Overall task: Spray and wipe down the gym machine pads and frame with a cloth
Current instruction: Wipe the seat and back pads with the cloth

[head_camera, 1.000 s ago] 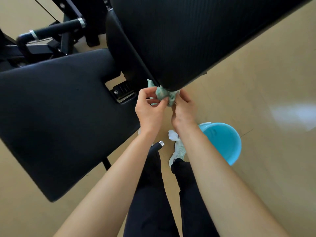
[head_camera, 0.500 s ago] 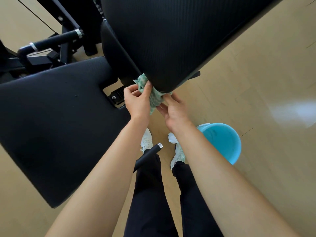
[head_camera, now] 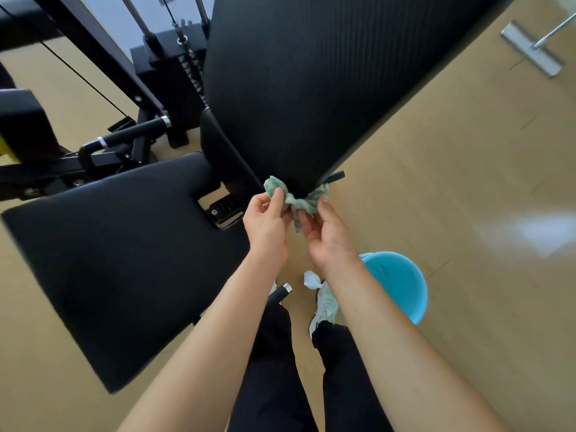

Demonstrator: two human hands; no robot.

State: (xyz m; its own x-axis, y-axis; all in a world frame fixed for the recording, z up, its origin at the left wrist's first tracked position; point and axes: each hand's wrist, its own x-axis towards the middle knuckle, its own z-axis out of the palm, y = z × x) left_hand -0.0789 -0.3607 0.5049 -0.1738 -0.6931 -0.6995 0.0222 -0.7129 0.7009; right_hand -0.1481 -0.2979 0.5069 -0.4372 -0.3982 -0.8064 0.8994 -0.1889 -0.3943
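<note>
Nearest, a blue bucket stands on the floor just beside the person's feet. Above it, the left hand and right hand each pinch an end of the green cloth, bunched against the lower tip of the back pad. The seat pad lies to the left, with the frame beyond it.

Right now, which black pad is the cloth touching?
The ribbed back pad, the tilted one: the green cloth wraps its bottom corner. The smooth seat pad on the left has no cloth on it.
</note>
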